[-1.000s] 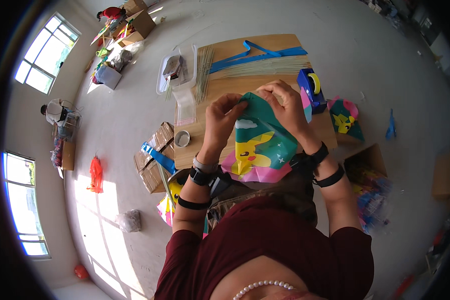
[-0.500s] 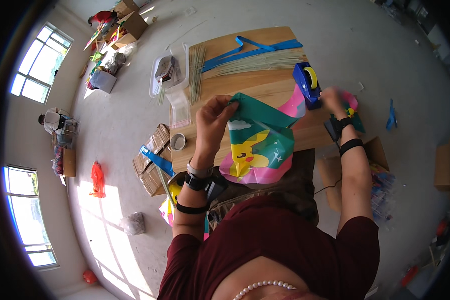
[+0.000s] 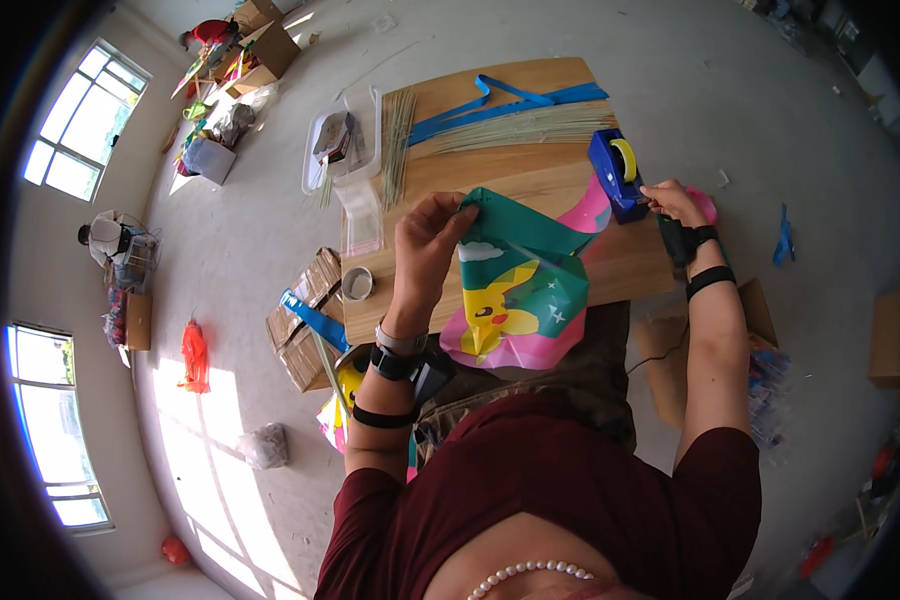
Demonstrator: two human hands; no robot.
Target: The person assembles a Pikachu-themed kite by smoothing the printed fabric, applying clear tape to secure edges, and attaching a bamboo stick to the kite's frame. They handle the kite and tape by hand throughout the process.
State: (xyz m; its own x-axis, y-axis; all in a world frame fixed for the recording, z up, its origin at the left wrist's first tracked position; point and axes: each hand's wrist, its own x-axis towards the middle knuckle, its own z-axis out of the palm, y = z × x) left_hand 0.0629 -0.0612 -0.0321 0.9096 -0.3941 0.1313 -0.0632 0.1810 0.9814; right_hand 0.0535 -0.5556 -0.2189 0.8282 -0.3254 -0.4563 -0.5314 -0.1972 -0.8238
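My left hand (image 3: 432, 240) pinches the top corner of a thin printed sheet (image 3: 520, 275), green with a pink edge and a yellow cartoon figure. The sheet hangs over the near edge of the table, and part of it curls up to the right. My right hand (image 3: 675, 202) is at the near right side of a blue tape dispenser (image 3: 616, 178) holding a yellow-cored roll (image 3: 623, 160). Its thumb and fingers are pinched together by the dispenser; whatever they grip is too small to make out. Behind that hand shows a bit of pink sheet (image 3: 705, 205).
On the wooden table (image 3: 530, 180) lie thin pale sticks (image 3: 515, 132), blue strips (image 3: 560, 92), a clear bag (image 3: 360, 215) and a tape roll (image 3: 357, 284). A plastic tub (image 3: 368, 150) sits at its far left. Cardboard boxes (image 3: 315, 310) flank the table. Two other people are far left.
My right hand has moved slightly left toward the tape dispenser, its fingertips now pinched beside it. The left hand keeps hold of the sheet's corner.
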